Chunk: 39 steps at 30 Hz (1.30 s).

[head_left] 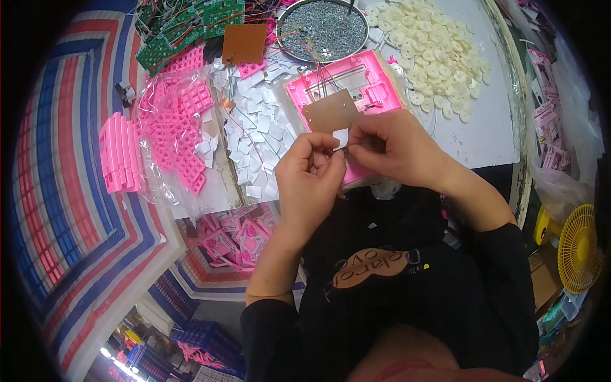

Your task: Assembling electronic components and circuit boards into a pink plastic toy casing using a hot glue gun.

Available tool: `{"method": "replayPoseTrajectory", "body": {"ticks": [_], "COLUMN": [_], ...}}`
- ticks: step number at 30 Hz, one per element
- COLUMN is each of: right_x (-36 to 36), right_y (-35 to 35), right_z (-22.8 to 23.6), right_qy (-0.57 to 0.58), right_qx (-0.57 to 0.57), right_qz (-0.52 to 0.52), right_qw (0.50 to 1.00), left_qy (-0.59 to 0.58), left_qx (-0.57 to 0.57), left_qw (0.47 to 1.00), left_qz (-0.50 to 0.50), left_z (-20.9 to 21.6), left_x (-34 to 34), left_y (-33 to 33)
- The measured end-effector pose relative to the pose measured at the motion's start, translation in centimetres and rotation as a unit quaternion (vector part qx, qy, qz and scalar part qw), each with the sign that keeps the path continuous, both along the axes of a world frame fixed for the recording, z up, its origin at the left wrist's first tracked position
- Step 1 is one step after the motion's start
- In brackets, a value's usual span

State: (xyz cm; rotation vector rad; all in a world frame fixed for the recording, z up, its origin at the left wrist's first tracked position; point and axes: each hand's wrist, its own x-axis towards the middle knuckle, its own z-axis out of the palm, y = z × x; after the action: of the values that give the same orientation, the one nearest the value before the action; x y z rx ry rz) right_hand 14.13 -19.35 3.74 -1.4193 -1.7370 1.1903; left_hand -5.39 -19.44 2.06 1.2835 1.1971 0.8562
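In the head view, the small white piece sits between the two hands, at the fingertips of the left hand, whose grip pinches it between thumb and forefinger. Its slightly longer axis runs away from the body, with a small tilt. The right hand is just beside it on the right, fingertips bent close together; whether that grip touches the piece, I cannot tell. Directly beyond the piece lies the brown board, over the pink housing on the bench
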Motion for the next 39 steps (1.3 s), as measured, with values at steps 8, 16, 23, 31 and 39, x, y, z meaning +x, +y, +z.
{"method": "replayPoseTrajectory", "body": {"ticks": [8, 16, 23, 31, 39], "right_x": [0.4, -0.2, -0.9, 0.2, 0.2], "right_y": [-0.5, -0.3, -0.9, -0.9, -1.4], "right_z": [0.2, -0.3, -1.8, -1.2, -1.4], "right_qy": [-0.088, -0.061, -0.161, -0.145, -0.193], "right_qx": [0.092, 0.022, 0.168, 0.158, 0.215], "right_qz": [0.024, 0.013, -0.002, 0.052, 0.094], "right_qw": [0.992, 0.998, 0.973, 0.975, 0.953], "left_qy": [0.148, 0.149, 0.188, 0.211, 0.234], "left_qx": [0.057, 0.032, 0.126, 0.074, 0.077], "left_qw": [0.984, 0.982, 0.968, 0.967, 0.951], "left_qz": [-0.08, -0.11, -0.111, -0.122, -0.189], "left_z": [0.9, 1.3, 1.2, 1.7, 2.8], "left_x": [-0.9, -1.1, -0.8, -1.3, -1.2], "left_y": [1.1, 1.5, 1.4, 2.0, 2.7]}}
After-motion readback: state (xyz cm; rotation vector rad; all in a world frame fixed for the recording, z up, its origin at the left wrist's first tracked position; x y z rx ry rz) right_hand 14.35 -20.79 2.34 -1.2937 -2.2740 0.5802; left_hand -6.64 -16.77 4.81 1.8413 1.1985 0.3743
